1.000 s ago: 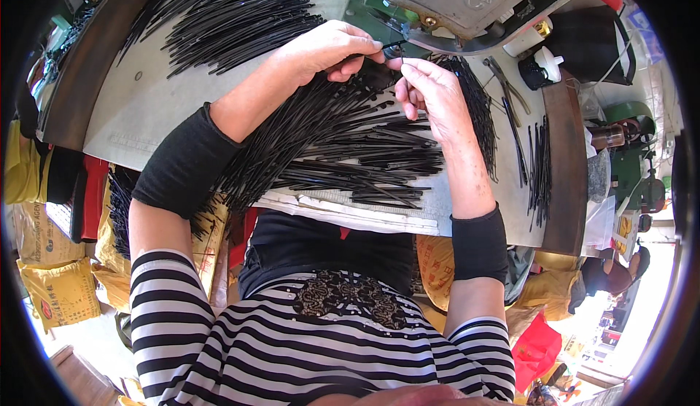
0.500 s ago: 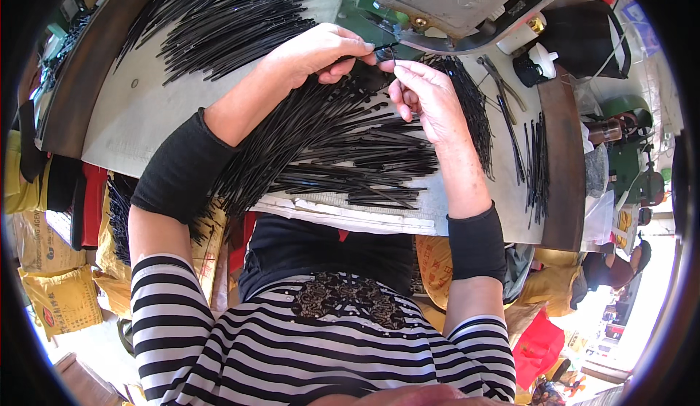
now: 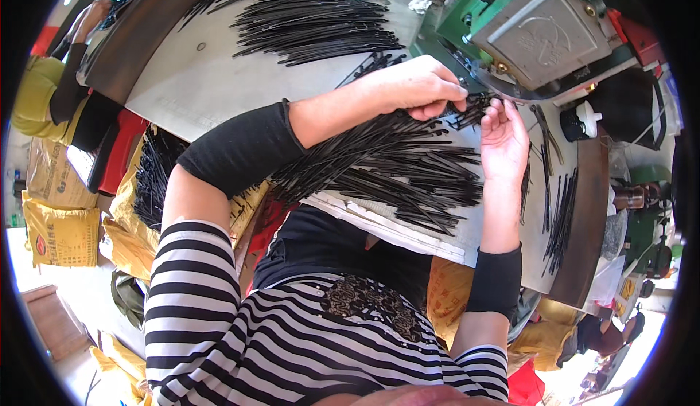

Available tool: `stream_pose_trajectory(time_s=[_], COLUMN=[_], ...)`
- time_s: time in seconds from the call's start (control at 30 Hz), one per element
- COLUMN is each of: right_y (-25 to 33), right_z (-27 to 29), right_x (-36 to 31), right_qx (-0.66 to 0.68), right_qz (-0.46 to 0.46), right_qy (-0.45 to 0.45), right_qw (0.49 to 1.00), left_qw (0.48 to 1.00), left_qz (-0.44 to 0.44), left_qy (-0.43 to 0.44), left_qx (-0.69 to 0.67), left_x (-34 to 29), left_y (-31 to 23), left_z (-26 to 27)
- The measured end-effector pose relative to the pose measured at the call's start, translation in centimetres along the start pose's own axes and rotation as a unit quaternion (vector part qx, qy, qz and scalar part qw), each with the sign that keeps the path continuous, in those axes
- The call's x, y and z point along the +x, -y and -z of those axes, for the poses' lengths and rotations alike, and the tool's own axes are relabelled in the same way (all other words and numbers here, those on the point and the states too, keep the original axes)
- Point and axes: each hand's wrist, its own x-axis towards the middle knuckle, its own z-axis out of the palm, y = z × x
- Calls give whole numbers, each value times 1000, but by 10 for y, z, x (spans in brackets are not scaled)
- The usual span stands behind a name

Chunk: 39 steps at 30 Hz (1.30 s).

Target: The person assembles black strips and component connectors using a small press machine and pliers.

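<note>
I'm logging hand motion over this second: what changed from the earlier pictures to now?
Both hands stayed at the black strips by the green machine. The right hand turned from pinching with the left to palm-open beside it. The left hand keeps pinching a few strips. The strip pile and far pile lie as before.

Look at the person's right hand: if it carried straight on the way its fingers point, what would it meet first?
The right hand points up and slightly left. Its fingertips already touch the small bunch of black strips held with the left hand. Just past that, probably the green machine; depth is unclear.
</note>
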Motion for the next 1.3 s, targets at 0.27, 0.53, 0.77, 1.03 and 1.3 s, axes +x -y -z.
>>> stream_pose_trajectory(time_s=[0.27,0.53,0.77,1.03,1.3], right_y=[-3,-4,-5,-4,-5], right_z=[-1,-6,-3,-7,-8], right_x=[-3,-3,-2,-5,-6], right_qx=[-83,-96,-93,-94,-98], right_qz=[2,-14,-21,-29,-42], right_qy=[41,24,46,62,68], right_qw=[996,995,994,993,992], left_qw=[983,752,724,708,704], left_qz=[-15,-11,-55,-83,-106], left_qy=[39,-203,-205,-207,-245], left_qx=[176,627,656,670,659], left_x=[-12,-17,-13,-17,-21], left_y=[-9,25,40,36,39], left_z=[21,85,86,83,86])
